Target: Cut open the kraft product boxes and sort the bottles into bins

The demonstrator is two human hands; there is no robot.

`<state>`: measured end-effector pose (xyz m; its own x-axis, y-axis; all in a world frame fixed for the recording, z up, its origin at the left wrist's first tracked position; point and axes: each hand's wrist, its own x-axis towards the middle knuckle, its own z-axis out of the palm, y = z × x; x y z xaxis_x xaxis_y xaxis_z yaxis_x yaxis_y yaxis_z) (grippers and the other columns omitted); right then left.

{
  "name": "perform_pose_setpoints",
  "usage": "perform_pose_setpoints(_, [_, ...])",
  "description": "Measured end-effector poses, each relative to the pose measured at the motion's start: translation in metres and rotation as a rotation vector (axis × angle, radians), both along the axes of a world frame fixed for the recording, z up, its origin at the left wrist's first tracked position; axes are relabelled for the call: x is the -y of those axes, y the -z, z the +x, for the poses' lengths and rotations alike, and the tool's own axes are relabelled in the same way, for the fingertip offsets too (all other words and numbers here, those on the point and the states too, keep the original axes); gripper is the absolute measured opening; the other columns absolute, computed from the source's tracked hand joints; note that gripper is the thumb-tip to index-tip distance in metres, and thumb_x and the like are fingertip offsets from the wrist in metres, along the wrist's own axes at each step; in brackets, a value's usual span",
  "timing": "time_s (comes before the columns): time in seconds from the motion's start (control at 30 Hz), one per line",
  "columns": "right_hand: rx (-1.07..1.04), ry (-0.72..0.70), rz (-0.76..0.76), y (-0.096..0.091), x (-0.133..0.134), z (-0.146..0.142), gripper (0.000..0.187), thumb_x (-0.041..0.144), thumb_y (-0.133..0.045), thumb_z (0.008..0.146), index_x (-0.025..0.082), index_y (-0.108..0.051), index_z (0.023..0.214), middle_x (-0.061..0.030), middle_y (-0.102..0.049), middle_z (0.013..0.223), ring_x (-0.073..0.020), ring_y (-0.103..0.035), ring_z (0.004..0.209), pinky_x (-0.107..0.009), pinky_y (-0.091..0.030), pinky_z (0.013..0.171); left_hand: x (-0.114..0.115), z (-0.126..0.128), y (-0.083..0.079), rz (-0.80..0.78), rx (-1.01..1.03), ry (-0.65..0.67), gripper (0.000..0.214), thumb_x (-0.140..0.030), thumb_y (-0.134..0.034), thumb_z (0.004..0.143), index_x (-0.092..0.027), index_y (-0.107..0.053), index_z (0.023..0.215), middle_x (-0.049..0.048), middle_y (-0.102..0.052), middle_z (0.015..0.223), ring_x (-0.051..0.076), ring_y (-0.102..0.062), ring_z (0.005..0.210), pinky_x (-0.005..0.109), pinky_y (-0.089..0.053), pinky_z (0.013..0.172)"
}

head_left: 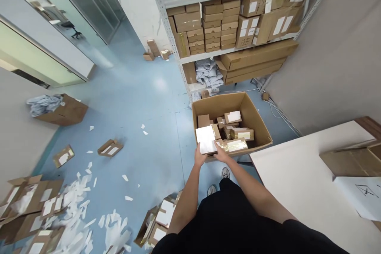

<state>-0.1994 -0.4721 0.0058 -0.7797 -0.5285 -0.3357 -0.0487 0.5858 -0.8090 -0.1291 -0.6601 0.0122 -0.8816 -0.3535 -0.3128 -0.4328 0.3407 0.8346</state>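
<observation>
My left hand (199, 155) and my right hand (221, 153) are closed on the two near corners of a white, flat-topped box (206, 139). They hold it over the left side of a large open carton (218, 103). Inside that carton lie several small brown boxes, among them a box with a white label (233, 117) and a taped box (235, 145) close to my right hand. The white box covers part of the boxes beneath it. Whether its underside rests on them I cannot tell.
A metal shelf rack (208, 53) packed with cartons stands beyond the large carton. To the right is a white table (303, 162) bearing an open carton (351, 160). Torn paper (74, 206) and cardboard boxes (166, 212) litter the blue floor at left and near my feet.
</observation>
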Motion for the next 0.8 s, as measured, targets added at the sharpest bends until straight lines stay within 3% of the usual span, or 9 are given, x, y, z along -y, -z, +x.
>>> perform_pose_setpoints(0.1, [-0.08, 0.071, -0.004, -0.01, -0.001, -0.004, 0.103, 0.018, -0.064, 0.081, 0.023, -0.016, 0.172, -0.0169, -0.052, 0.156, -0.034, -0.054, 0.138, -0.05, -0.045, 0.114, -0.007, -0.006, -0.015, -0.027, -0.07, -0.029, 0.096, -0.014, -0.079, 0.069, -0.022, -0.044, 0.158, 0.0134, -0.059, 0.148, 0.036, -0.052, 0.143, 0.05, -0.044, 0.12])
perform_pose_setpoints(0.23, [-0.27, 0.181, 0.017, -0.048, -0.009, -0.019, 0.082, 0.021, -0.062, 0.088, 0.028, -0.036, 0.166, -0.012, -0.059, 0.138, -0.0294, -0.061, 0.126, -0.046, -0.048, 0.111, -0.014, -0.019, -0.046, -0.057, -0.214, 0.0, 0.082, -0.014, -0.072, 0.079, -0.027, -0.046, 0.156, 0.0103, -0.057, 0.148, 0.028, -0.055, 0.139, 0.045, -0.044, 0.12])
perform_pose_setpoints(0.33, [-0.381, 0.275, 0.057, -0.078, -0.027, -0.02, 0.066, 0.021, -0.065, 0.089, 0.028, -0.054, 0.153, -0.0097, -0.059, 0.129, -0.0265, -0.064, 0.118, -0.043, -0.051, 0.108, -0.024, -0.028, -0.071, -0.049, -0.267, 0.072, 0.077, -0.016, -0.071, 0.082, -0.027, -0.049, 0.155, 0.01, -0.059, 0.144, 0.025, -0.06, 0.132, 0.041, -0.049, 0.114])
perform_pose_setpoints(0.43, [-0.459, 0.364, 0.111, -0.098, -0.053, -0.003, 0.056, 0.019, -0.069, 0.087, 0.027, -0.063, 0.142, -0.009, -0.059, 0.128, -0.0261, -0.064, 0.115, -0.043, -0.053, 0.106, -0.043, -0.028, -0.087, -0.018, -0.296, 0.174, 0.069, -0.015, -0.073, 0.082, -0.03, -0.057, 0.147, 0.0082, -0.059, 0.143, 0.025, -0.061, 0.13, 0.039, -0.052, 0.11])
perform_pose_setpoints(0.6, [-0.525, 0.55, 0.218, -0.116, -0.114, 0.054, 0.05, 0.018, -0.07, 0.086, 0.028, -0.066, 0.135, -0.009, -0.058, 0.131, -0.0276, -0.064, 0.117, -0.045, -0.054, 0.106, -0.098, -0.016, -0.093, 0.024, -0.329, 0.361, 0.06, -0.013, -0.071, 0.083, -0.03, -0.063, 0.14, 0.0072, -0.058, 0.145, 0.027, -0.058, 0.134, 0.04, -0.051, 0.111])
perform_pose_setpoints(0.8, [-0.512, 0.831, 0.371, -0.125, -0.219, 0.143, 0.045, 0.013, -0.071, 0.079, 0.025, -0.072, 0.122, -0.0072, -0.06, 0.128, -0.0253, -0.067, 0.11, -0.041, -0.057, 0.101, -0.205, 0.007, -0.094, 0.034, -0.321, 0.721, 0.05, -0.012, -0.075, 0.081, -0.027, -0.072, 0.128, 0.0075, -0.067, 0.133, 0.025, -0.068, 0.115, 0.041, -0.058, 0.102])
